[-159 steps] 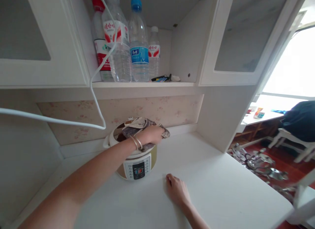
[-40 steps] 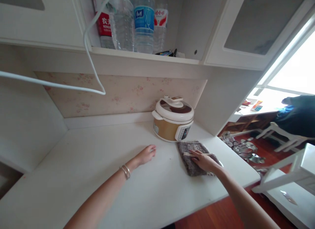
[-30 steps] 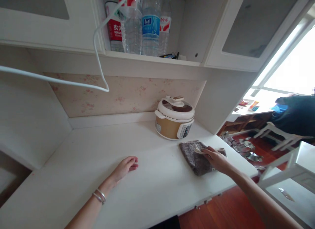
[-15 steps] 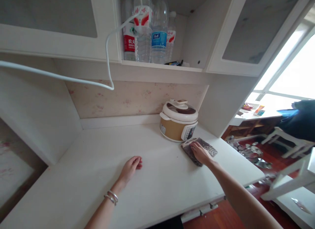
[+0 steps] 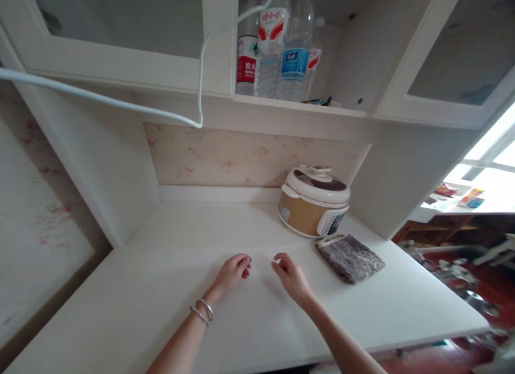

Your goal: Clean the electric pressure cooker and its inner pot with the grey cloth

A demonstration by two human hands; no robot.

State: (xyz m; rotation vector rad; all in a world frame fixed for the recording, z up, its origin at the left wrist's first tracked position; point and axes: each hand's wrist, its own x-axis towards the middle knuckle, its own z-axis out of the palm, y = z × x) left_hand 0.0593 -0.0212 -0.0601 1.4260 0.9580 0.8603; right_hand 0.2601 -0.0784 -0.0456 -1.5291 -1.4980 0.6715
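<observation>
Both forearms reach in from the bottom edge over a white countertop [image 5: 132, 304]. Left hand [image 5: 233, 271] rests on the surface, fingers loosely curled under, holding nothing; two thin bangles [image 5: 202, 311] sit on its wrist. Right hand [image 5: 292, 277] is just beside it, a small gap between the fingertips of the two; fingers half bent, thumb raised, palm empty. Whether it touches the top or hovers just above, cannot tell.

To the right of the right hand, near but apart from it: a folded grey-brown cloth [image 5: 351, 257], lying flat on the countertop. Just behind the cloth, a small gold-and-white rice cooker [image 5: 314, 207], lid on, control panel facing the cloth, standing in the back right corner.

Behind that, a pale floral back panel [image 5: 225, 156]. Above, an open shelf [image 5: 301, 103] with several upright water bottles [image 5: 295, 57], flanked by white cabinet doors. A white cable [image 5: 120, 102] hangs looped across the upper left.
</observation>
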